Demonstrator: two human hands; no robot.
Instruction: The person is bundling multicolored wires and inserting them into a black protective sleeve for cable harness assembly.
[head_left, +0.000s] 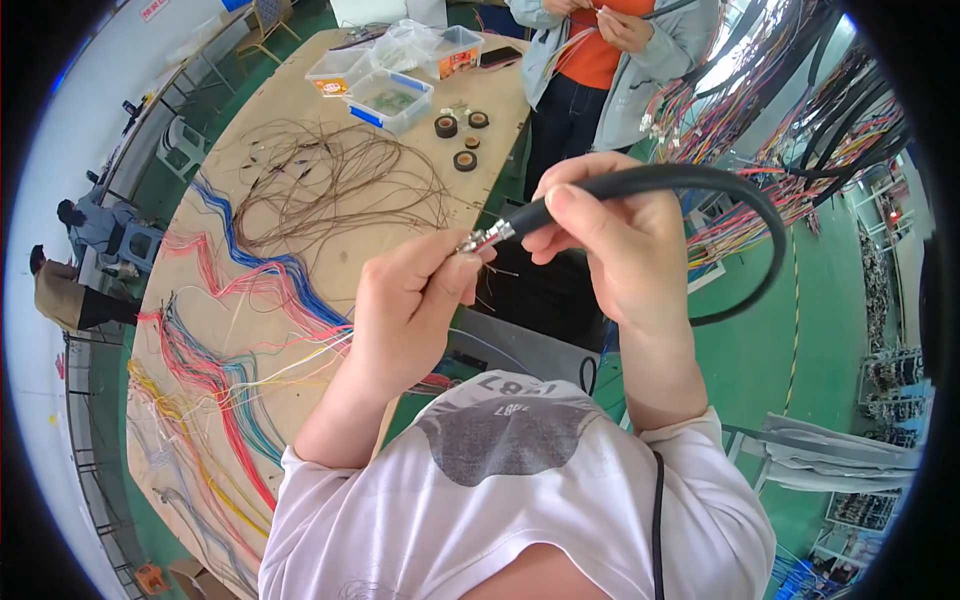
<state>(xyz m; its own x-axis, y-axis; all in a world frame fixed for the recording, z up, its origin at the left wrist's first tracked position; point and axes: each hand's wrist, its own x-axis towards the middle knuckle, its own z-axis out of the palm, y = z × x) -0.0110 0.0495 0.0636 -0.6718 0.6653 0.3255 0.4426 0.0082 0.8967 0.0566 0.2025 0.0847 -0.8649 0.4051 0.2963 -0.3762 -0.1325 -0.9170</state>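
My right hand (610, 250) gripping a looped black cable (700, 180), my left hand (415, 300) pinching its metal end (485, 238), coloured wires (230, 340) spread across the wooden board (300, 110) beside me

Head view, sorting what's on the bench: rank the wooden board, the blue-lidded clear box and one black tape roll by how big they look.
1. wooden board, by far the largest.
2. blue-lidded clear box.
3. black tape roll, smallest.
All three lie at a similar distance, so the order looks reliable.

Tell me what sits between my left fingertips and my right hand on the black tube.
In the head view, only the tube's silvery metal end spans left hand to right hand.
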